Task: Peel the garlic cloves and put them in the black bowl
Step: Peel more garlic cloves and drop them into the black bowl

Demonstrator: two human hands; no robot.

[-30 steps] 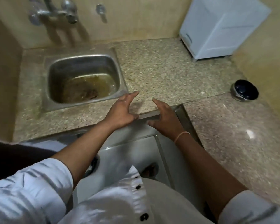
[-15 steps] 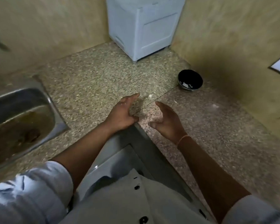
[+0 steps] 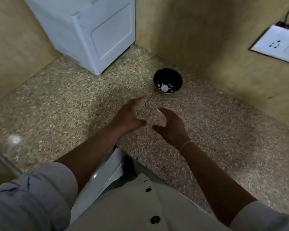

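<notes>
Two hands, the left hand (image 3: pixel 129 116) and the right hand (image 3: pixel 171 125), hang empty over the speckled surface (image 3: pixel 70 104), so nothing is being peeled at this moment. Judging by how things lie, the task is either barely begun or partly done. One round pale piece (image 3: pixel 164 88) lies in the black bowl (image 3: pixel 168 75), likely a peeled clove, though the white marks beside it may be only the bowl's pattern. A small pale speck (image 3: pixel 158 110) shows at the right fingertips; whether it is garlic on the surface or a nail I cannot tell, and no other garlic is in view. The left hand reaches forward with fingers straight and thumb turned inward. The right faces it with fingers loosely curved, a gap between the two. The bowl stands just beyond the fingertips, near the wall. Farther back a white appliance (image 3: pixel 93 30) stands on the surface, and a wall socket (image 3: pixel 277 44) sits off to the right.
</notes>
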